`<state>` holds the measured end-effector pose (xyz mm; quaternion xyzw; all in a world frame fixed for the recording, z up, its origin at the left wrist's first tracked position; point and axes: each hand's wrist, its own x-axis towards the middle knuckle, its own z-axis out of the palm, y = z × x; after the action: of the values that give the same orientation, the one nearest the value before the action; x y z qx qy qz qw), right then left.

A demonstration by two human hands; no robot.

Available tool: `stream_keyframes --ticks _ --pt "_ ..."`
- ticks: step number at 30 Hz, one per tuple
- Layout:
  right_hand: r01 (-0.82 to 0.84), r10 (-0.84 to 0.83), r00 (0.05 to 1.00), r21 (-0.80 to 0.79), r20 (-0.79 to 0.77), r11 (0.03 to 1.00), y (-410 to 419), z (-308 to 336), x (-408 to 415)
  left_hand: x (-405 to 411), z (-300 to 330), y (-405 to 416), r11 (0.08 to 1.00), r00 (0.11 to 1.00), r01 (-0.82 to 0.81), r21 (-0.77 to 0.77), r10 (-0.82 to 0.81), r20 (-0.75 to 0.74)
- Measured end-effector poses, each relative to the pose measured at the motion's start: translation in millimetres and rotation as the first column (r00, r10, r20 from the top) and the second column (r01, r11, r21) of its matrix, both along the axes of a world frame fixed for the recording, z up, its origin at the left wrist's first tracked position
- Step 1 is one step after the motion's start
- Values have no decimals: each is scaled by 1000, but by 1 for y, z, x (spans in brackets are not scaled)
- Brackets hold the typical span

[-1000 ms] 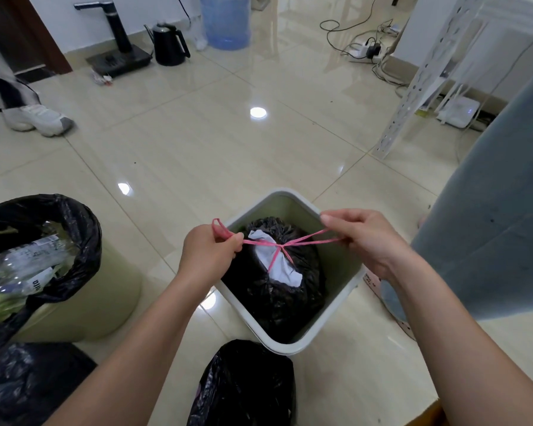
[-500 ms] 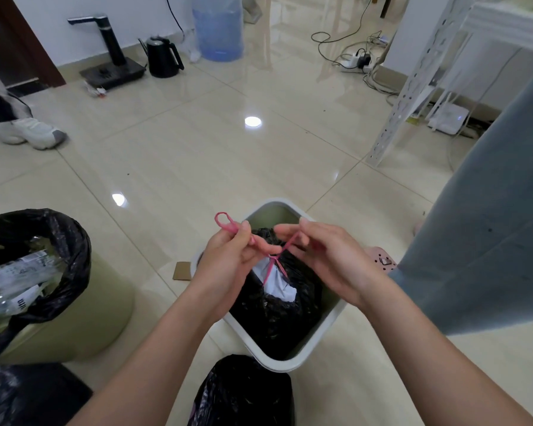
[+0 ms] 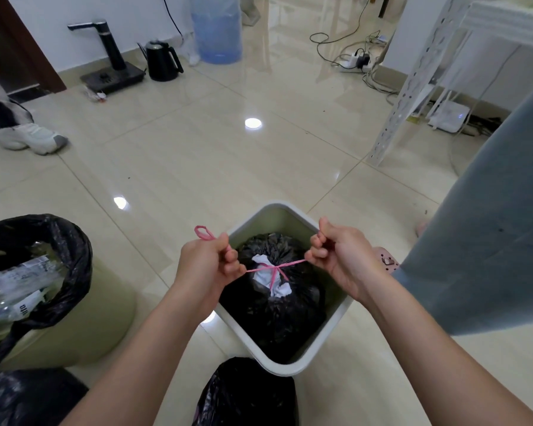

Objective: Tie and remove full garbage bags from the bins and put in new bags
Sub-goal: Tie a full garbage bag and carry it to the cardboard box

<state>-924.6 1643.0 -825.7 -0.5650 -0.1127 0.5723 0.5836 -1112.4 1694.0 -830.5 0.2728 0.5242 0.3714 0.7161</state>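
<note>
Item: square white bin (image 3: 290, 365) on tiled floor, holding a full black garbage bag (image 3: 274, 309) with white paper (image 3: 271, 278) showing at its gathered mouth. Pink drawstring (image 3: 274, 267) crossed in a knot over the bag top, ends drawn taut sideways. Left hand (image 3: 208, 265): fist closed on one string end, a pink loop protruding above the knuckles. Right hand (image 3: 340, 256): fingers curled, pinching the other end. Change from half a second ago: hands, then close together over the knot, have pulled apart to either side, tightening it. Adjacent: round bin (image 3: 83, 318) with open black liner and bottles, left; another black bag (image 3: 246, 395) in front, near edge.
</note>
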Motion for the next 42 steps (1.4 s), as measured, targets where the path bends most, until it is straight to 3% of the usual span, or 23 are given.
stream_keyframes --ticks 3,7,11,14,18,23,27,29,31,33,36,42 --pt "27 -25 998 -30 64 999 1 -4 -1 1 -5 0 999 998 32 -23 -33 -45" --pt "22 -29 993 57 117 998 2 2 -2 4 -7 -3 992 992 114 51 -111 -52" --pt "-134 116 983 123 140 983 -1 9 -3 11 -2 -6 971 981 171 165 -153 -119" --pt "-285 263 953 148 153 947 -4 9 -7 19 -1 -10 870 907 356 340 -235 -349" --pt "-417 384 901 158 200 895 -5 6 -12 25 6 -19 734 837 533 420 -386 -389" --pt "-93 81 994 183 76 979 3 3 -6 25 -3 -18 778 851 482 403 -306 -428" --pt "68 -70 997 130 13 989 4 1 3 24 -5 -19 714 778 582 389 -350 -522" --pt "57 -65 994 90 90 994 2 2 4 24 -6 -17 791 842 476 384 -284 -459" --pt "34 -46 986 74 162 997 1 5 4 24 -9 -15 901 941 281 331 -191 -278" --pt "8 -26 980 93 196 996 0 10 0 25 -9 -14 935 971 166 313 -100 -218" --pt "-100 50 961 174 272 980 -2 17 -8 28 -10 -14 883 916 272 383 -114 -386" --pt "-243 146 930 267 337 933 -6 18 -9 32 -10 -17 806 841 457 375 -254 -479"
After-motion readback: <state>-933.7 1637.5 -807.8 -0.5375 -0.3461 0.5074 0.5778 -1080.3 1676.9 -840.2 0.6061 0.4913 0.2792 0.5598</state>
